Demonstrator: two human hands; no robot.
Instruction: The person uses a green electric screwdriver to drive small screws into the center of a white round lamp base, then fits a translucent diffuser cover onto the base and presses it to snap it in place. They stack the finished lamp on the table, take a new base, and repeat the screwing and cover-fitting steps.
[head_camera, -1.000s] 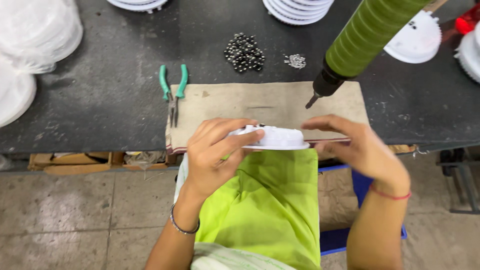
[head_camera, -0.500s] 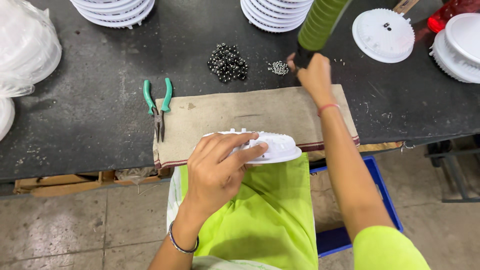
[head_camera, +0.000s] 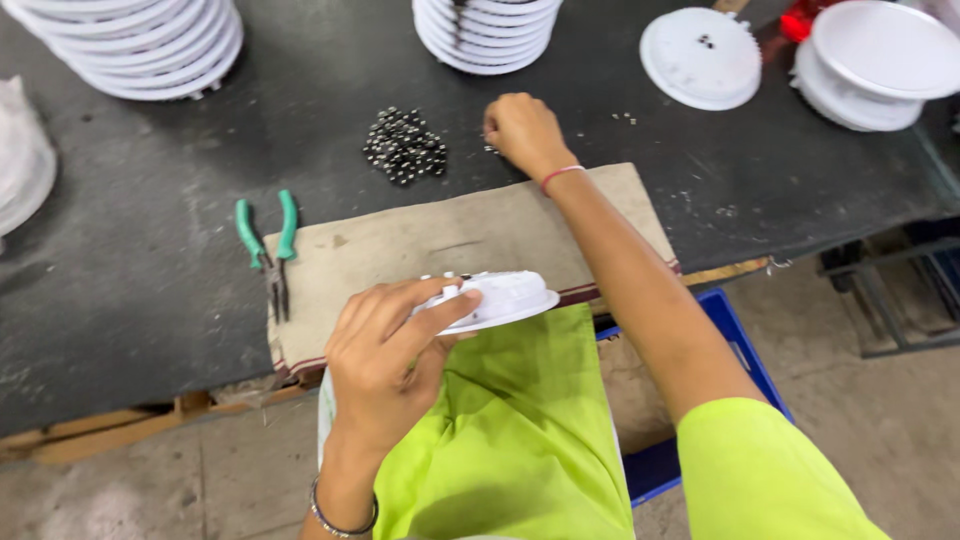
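Observation:
My left hand grips a round white plastic housing by its rim, holding it over my lap at the table's near edge. My right hand is stretched out across a tan cloth pad, its fingers curled down onto a scatter of small silver screws on the dark table. Whether a screw is between the fingers cannot be seen. A heap of small dark metal parts lies just left of that hand.
Green-handled pliers lie at the pad's left edge. Stacks of white round housings stand at the back, more white discs at the back right. A blue crate sits under the table.
My right hand left the white housing, reached forward to the screws and settled lower on them. The green hanging tool has gone out of view. The left hand kept holding the housing.

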